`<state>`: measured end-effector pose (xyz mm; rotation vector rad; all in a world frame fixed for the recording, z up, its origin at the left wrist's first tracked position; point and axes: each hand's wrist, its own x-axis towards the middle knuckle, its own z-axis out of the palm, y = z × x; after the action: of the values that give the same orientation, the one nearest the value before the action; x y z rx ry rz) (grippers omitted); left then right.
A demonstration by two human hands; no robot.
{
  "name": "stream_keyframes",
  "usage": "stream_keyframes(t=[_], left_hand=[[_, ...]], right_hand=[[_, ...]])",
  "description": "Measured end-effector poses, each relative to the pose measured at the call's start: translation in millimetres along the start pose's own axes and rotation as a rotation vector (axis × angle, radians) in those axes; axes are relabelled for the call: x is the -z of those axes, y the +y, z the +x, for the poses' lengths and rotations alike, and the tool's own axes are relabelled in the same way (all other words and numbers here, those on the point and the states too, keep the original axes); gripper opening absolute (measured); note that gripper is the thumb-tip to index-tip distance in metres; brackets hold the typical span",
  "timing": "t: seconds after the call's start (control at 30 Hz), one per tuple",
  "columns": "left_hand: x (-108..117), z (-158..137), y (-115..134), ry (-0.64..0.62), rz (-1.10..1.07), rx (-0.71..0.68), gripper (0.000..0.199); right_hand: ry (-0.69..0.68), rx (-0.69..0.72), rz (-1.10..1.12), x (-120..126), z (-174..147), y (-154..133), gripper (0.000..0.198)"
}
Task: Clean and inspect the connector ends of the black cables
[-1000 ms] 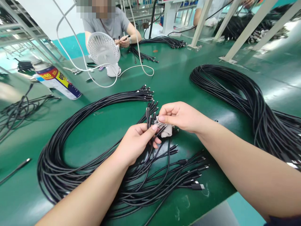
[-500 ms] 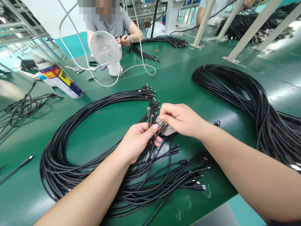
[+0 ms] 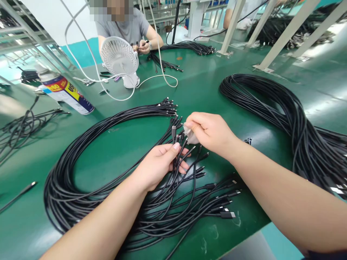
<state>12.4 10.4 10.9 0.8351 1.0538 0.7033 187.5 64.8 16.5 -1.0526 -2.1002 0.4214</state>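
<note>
My left hand (image 3: 165,159) is closed around several black USB cables (image 3: 173,180), the thumb pressing just below their plugs. A plug with a metal tip (image 3: 174,131) stands up above that thumb. Just right of it, my right hand (image 3: 207,130) pinches a crumpled whitish cloth (image 3: 191,135), which hangs beside the plugs. Whether the cloth touches a plug I cannot tell. More of the cables curve in a large black bundle (image 3: 58,173) on the green table (image 3: 108,155), with loose ends fanned out below my hands.
A second thick coil of black cables (image 3: 284,104) lies on the right. Further back are a white fan (image 3: 120,59) with a looping cord and a spray can (image 3: 70,92). Tangled cables (image 3: 24,126) lie at the left. Across the table sits a person (image 3: 127,32) handling cables.
My right hand has moved up and slightly away from my left, taking the cloth with it. More cable ends now show between the hands. The view has shifted a little.
</note>
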Motion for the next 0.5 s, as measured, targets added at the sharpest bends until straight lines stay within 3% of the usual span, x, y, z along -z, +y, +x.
stream_keyframes(t=[0.07, 0.13, 0.33, 0.5], left_hand=[[0.4, 0.1, -1.5, -0.025, 0.019, 0.006, 0.040], [1.2, 0.2, -3.2, -0.062, 0.015, -0.004, 0.043], [2.0, -0.1, -4.4, -0.107, 0.033, -0.026, 0.046], [-0.7, 0.0, -3.9, -0.116, 0.052, 0.027, 0.051]], right_hand=[[0.049, -0.119, 0.149, 1.0, 0.6, -1.4, 0.021], [0.015, -0.252, 0.357, 0.5, 0.6, -3.2, 0.023], [-0.335, -0.467, 0.823, -1.9, 0.2, -6.2, 0.032], [-0.559, -0.513, 0.854, 3.7, 0.8, -1.1, 0.032]])
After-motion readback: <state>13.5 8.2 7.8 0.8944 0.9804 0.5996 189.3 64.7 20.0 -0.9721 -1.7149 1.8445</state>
